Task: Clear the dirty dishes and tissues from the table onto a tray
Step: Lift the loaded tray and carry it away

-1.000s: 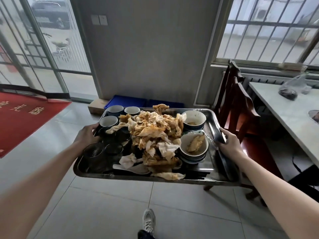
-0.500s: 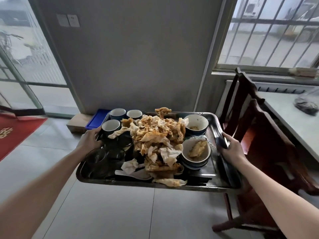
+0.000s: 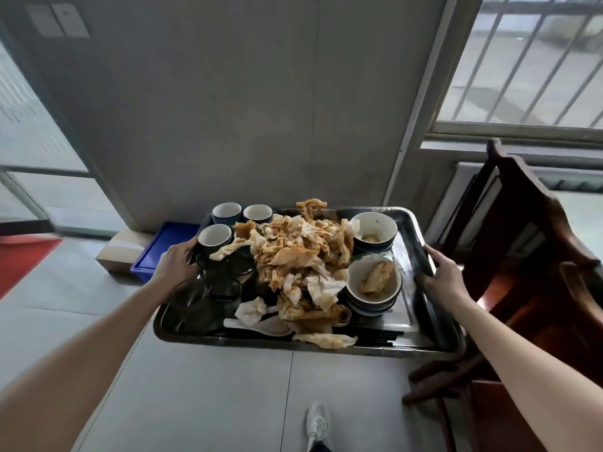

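Note:
I carry a steel tray (image 3: 421,344) in the air in front of me, above the tiled floor. My left hand (image 3: 174,264) grips its left rim and my right hand (image 3: 445,275) grips its right rim. A heap of stained tissues (image 3: 300,256) fills the middle of the tray. Three small cups (image 3: 215,236) stand at its far left, with dark glasses (image 3: 192,301) nearer me. On the right sit a bowl (image 3: 373,231) and a stack of bowls (image 3: 373,285) with scraps inside. A white spoon (image 3: 261,326) and black chopsticks (image 3: 378,336) lie along the near edge.
A dark wooden chair (image 3: 535,256) stands close on the right, almost touching the tray. Ahead is a grey wall (image 3: 244,109) with a blue crate (image 3: 163,246) and a cardboard box (image 3: 122,252) at its foot. A red mat (image 3: 19,265) lies left. My shoe (image 3: 318,425) shows below.
The view has turned right and moved closer to the wall. The red mat and glass door have slid off to the left, and the chair is now nearer. Both hands keep their hold.

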Tool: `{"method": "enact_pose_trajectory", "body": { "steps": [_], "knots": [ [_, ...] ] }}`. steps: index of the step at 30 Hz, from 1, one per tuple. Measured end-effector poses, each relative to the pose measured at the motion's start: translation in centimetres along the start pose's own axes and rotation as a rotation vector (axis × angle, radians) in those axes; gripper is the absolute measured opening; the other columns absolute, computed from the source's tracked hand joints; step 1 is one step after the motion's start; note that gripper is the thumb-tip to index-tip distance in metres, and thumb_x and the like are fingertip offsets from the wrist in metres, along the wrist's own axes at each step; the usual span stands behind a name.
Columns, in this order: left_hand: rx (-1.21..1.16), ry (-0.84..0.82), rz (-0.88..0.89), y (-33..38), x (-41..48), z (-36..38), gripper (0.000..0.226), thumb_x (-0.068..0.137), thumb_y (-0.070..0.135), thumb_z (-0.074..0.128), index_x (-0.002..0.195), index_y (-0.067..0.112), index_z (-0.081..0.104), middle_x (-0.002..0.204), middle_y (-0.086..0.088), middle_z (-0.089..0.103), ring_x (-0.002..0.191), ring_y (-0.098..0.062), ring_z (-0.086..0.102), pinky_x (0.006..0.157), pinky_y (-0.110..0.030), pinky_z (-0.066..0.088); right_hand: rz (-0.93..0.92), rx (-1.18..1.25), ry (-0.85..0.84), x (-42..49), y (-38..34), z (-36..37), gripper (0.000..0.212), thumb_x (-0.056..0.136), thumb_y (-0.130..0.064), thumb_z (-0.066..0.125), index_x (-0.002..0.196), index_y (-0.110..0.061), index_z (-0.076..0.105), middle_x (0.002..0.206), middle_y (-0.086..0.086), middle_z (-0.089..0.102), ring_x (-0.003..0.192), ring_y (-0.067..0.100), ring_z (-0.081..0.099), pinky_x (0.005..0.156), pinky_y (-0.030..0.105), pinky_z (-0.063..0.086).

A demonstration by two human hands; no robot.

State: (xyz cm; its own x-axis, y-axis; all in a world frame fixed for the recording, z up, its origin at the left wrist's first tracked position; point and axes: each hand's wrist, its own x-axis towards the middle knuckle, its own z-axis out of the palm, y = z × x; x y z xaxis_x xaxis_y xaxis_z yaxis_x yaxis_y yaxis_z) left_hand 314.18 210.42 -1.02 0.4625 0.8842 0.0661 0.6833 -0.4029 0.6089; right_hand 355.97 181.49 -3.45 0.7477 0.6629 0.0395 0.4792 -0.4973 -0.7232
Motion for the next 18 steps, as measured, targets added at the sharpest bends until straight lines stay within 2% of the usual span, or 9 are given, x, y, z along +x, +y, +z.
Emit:
{"method": "enact_pose_trajectory", "body": {
  "steps": [2, 8, 13, 16, 18],
  "knots": [
    [0.026, 0.034, 0.009, 0.7, 3.3, 1.2, 0.057, 0.078, 0.003, 0.069, 0.132, 0.018, 0.058, 0.108, -0.014, 0.07, 0.103, -0.036, 0.062, 0.078, -0.039, 0.042, -0.006, 0.008, 0.003, 4.0, -0.2, 0.4, 0.069, 0.074, 0.002, 0.065, 0.138, -0.014, 0.047, 0.126, 0.01, 0.061, 0.114, 0.023, 0.057, 0.087, 0.02, 0.036],
    [0.009, 0.058, 0.051, 2.2, 13.6, 4.0, 0.059, 0.08, -0.001, 0.067, 0.134, 0.017, 0.055, 0.112, -0.014, 0.069, 0.105, -0.034, 0.062, 0.082, -0.04, 0.044, -0.012, 0.016, -0.009, 16.2, -0.8, 1.5, 0.072, 0.074, 0.004, 0.066, 0.14, -0.016, 0.046, 0.128, 0.008, 0.06, 0.114, 0.017, 0.055, 0.089, 0.018, 0.034],
    [-0.04, 0.037, 0.024, 1.2, 20.2, 6.5, 0.061, 0.079, 0.003, 0.067, 0.133, 0.028, 0.054, 0.103, -0.001, 0.071, 0.094, -0.021, 0.062, 0.074, -0.033, 0.041, -0.006, 0.031, -0.024, 22.7, 0.2, 4.1, 0.07, 0.075, 0.006, 0.066, 0.139, -0.014, 0.046, 0.129, 0.007, 0.059, 0.117, 0.018, 0.054, 0.092, 0.021, 0.035],
    [-0.029, 0.026, 0.004, 0.0, 23.9, 8.4, 0.065, 0.077, 0.0, 0.069, 0.135, 0.025, 0.054, 0.106, -0.008, 0.071, 0.099, -0.027, 0.063, 0.074, -0.034, 0.041, 0.02, 0.032, -0.032, 25.8, 1.2, 6.3, 0.07, 0.075, 0.006, 0.065, 0.139, -0.013, 0.046, 0.13, 0.007, 0.059, 0.118, 0.018, 0.054, 0.093, 0.021, 0.035],
    [0.015, 0.036, 0.011, -0.9, 25.9, 9.9, 0.066, 0.076, 0.003, 0.072, 0.135, 0.027, 0.054, 0.106, -0.006, 0.071, 0.096, -0.022, 0.062, 0.071, -0.031, 0.038, 0.025, 0.026, -0.035, 27.4, 2.3, 8.0, 0.07, 0.075, 0.005, 0.066, 0.139, -0.013, 0.046, 0.129, 0.007, 0.059, 0.117, 0.018, 0.054, 0.093, 0.022, 0.035]
  ]
}}
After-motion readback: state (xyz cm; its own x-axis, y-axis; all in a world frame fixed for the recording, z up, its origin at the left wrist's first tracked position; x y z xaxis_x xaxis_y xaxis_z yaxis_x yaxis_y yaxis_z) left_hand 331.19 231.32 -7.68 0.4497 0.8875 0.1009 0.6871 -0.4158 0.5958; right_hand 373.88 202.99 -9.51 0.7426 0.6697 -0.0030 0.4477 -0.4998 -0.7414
